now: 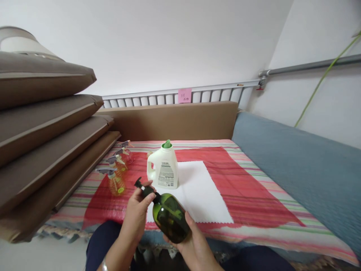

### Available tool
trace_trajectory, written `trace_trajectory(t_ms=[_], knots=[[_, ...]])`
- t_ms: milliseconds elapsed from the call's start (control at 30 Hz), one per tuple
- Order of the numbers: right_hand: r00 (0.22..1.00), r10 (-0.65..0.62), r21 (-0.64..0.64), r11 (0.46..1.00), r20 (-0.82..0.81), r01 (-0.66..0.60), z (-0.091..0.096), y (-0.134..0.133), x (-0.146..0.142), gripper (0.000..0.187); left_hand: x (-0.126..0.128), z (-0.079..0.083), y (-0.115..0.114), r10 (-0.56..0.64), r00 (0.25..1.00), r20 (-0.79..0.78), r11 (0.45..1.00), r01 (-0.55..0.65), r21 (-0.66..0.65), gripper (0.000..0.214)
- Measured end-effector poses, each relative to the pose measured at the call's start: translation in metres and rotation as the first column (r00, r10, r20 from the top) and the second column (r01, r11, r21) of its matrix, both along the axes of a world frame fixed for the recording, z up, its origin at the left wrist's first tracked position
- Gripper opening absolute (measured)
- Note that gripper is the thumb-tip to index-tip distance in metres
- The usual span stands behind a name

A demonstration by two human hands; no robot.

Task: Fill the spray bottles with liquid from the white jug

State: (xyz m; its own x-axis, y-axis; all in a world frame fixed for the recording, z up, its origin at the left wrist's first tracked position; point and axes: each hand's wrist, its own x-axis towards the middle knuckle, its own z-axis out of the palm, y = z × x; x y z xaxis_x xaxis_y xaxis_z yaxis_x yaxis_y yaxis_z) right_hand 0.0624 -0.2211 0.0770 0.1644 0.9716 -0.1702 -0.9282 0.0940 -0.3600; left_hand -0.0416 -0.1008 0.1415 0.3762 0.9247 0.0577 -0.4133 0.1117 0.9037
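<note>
A dark green pump bottle point(170, 218) is held tilted in front of me, its black pump head point(145, 189) pointing up and to the left. My left hand point(140, 203) grips the pump with thumb and fingers around its collar. Around the lower body of the bottle wraps my right hand point(194, 241). Just behind, a white detergent jug point(163, 167) with a green spout and no cap on it stands upright at the edge of a white cloth point(203, 192). Whether the pump is loose or screwed down I cannot tell.
Several clear spray bottles, including an orange one point(116, 183), stand at the left on a red sheet point(239, 184). Stacked brown cushions point(50, 131) rise on the left. A blue cushioned side point(296, 162) borders the right, and a radiator point(158, 98) runs behind.
</note>
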Motion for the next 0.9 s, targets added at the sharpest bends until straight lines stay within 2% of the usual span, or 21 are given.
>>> trace_trajectory(t_ms=[133, 233, 367, 533, 700, 833, 900], knots=[[1.0, 0.02, -0.017, 1.0, -0.022, -0.02, 0.001, 0.0, 0.002, 0.048, 0.0, 0.008, 0.002, 0.044, 0.989, 0.14, 0.996, -0.031, -0.088, 0.04], [0.999, 0.023, -0.049, 0.999, -0.043, -0.025, 0.003, 0.0, 0.004, 0.046, -0.003, 0.01, 0.005, 0.102, 0.975, 0.196, 0.992, -0.084, -0.098, 0.042], [0.997, 0.036, -0.061, 0.997, -0.066, -0.04, 0.006, 0.001, 0.005, 0.044, -0.007, 0.012, 0.007, 0.175, 0.961, 0.213, 0.984, -0.168, -0.051, 0.043], [0.998, 0.022, -0.088, 0.996, -0.054, -0.026, 0.006, 0.001, 0.004, 0.043, -0.011, 0.018, 0.004, 0.205, 0.956, 0.209, 0.976, -0.215, 0.029, 0.045], [0.999, 0.025, -0.088, 0.996, -0.041, -0.028, 0.004, 0.002, 0.005, 0.043, -0.013, 0.018, -0.001, 0.321, 0.918, 0.233, 0.938, -0.342, 0.053, 0.042], [0.998, 0.032, -0.091, 0.995, -0.051, -0.037, 0.003, 0.001, 0.005, 0.044, -0.012, 0.014, -0.003, 0.22, 0.962, 0.161, 0.97, -0.233, 0.067, 0.046], [0.998, 0.031, -0.086, 0.996, -0.057, -0.036, 0.003, 0.0, 0.005, 0.043, -0.013, 0.016, -0.002, 0.229, 0.958, 0.175, 0.967, -0.245, 0.075, 0.045]])
